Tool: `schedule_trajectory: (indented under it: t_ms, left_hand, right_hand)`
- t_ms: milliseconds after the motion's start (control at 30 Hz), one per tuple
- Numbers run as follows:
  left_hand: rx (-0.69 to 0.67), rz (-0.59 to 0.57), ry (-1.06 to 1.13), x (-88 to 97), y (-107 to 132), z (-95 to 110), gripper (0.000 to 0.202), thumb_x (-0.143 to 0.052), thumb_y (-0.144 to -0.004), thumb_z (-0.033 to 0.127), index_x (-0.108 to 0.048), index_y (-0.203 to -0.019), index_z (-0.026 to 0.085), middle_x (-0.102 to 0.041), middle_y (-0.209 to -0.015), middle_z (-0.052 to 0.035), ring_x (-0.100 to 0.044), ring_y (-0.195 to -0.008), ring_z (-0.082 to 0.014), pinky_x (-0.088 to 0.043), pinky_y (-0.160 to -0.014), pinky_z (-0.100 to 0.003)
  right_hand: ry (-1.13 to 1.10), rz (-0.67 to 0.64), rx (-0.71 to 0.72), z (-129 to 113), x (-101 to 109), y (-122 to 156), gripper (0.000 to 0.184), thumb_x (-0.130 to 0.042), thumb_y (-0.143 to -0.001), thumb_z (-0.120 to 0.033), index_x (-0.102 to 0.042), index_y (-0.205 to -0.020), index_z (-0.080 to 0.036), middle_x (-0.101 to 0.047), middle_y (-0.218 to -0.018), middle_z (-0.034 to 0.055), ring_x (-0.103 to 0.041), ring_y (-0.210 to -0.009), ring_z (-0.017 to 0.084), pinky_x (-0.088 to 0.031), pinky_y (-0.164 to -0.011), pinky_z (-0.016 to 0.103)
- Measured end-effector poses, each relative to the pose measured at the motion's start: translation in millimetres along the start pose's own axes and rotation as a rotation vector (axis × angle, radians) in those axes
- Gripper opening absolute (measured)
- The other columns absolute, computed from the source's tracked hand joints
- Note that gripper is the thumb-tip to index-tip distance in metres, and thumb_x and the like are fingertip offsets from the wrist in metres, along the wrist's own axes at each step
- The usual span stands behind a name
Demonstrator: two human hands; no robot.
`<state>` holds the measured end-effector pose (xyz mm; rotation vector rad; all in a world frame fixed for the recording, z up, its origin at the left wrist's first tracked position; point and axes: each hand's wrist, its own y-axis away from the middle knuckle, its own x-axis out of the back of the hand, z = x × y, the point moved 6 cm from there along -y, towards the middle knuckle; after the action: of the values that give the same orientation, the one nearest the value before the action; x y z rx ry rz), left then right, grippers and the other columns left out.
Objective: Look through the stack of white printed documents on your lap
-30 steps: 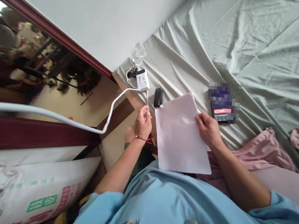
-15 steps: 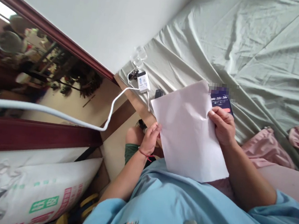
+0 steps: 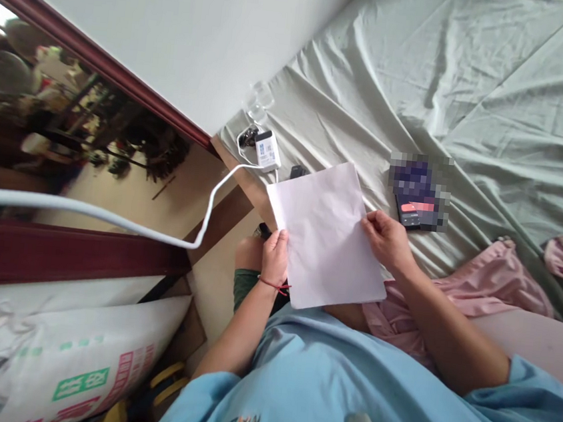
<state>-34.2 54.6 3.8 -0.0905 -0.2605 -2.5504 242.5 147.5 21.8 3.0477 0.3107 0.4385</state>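
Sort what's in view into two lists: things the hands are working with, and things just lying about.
In hand:
- sheet of paper, held at its edges by left hand and right hand

Lying about:
- phone on the bedsheet
- white charger with white cable
- small black object, partly hidden
- pink cloth
- printed sack

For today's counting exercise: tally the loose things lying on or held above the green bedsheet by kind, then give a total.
Sheet of paper, held by left hand and right hand: 1
Phone: 1
White charger: 1
Small black object, partly hidden: 1
Pink cloth: 1
Total: 5
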Motion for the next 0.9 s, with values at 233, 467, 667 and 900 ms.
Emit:
schedule_trajectory:
  t_ms: [233,467,667,900]
  left_hand:
    - [-0.292,-0.002,-0.543,-2.7,0,12,0.038,-0.046,-0.099,0.048,-0.05,-0.076,0.018,-0.049,-0.066,0.0005,-0.044,-0.062,-0.0128,-0.035,-0.062,-0.026]
    - [-0.312,0.073,-0.606,-0.1,3,22,0.034,-0.043,-0.097,0.047,-0.053,-0.083,0.018,-0.054,-0.07,-0.0024,-0.049,-0.066,-0.0156,-0.038,-0.065,-0.028]
    - [-0.305,0.152,-0.501,3.8,-5,23,0.035,-0.045,-0.096,0.048,-0.052,-0.08,0.019,-0.051,-0.067,-0.0006,-0.045,-0.063,-0.0145,-0.036,-0.061,-0.028]
    - [-0.356,0.182,-0.602,-5.0,-7,21,0.031,-0.047,-0.094,0.044,-0.054,-0.077,0.019,-0.057,-0.069,-0.0027,-0.049,-0.066,-0.0152,-0.037,-0.065,-0.028]
  right_hand:
    - [0.097,0.07,-0.014,-1,8,0,0.023,-0.054,-0.087,-0.039,-0.06,-0.077,-0.019,-0.058,-0.063,0.0,-0.048,-0.06,0.014,-0.035,-0.062,0.026]
    - [0.083,0.032,-0.043,6,1,1,0.023,-0.055,-0.088,-0.042,-0.06,-0.082,-0.02,-0.062,-0.066,0.0006,-0.053,-0.061,0.015,-0.039,-0.063,0.027]
    - [0.176,0.08,-0.034,-1,5,3,0.019,-0.06,-0.084,-0.04,-0.06,-0.081,-0.021,-0.066,-0.075,0.0021,-0.057,-0.067,0.016,-0.039,-0.066,0.028]
    - [0.391,0.11,0.053,-14,6,7,0.02,-0.053,-0.09,-0.033,-0.067,-0.08,-0.021,-0.07,-0.081,0.0049,-0.059,-0.072,0.018,-0.037,-0.067,0.029]
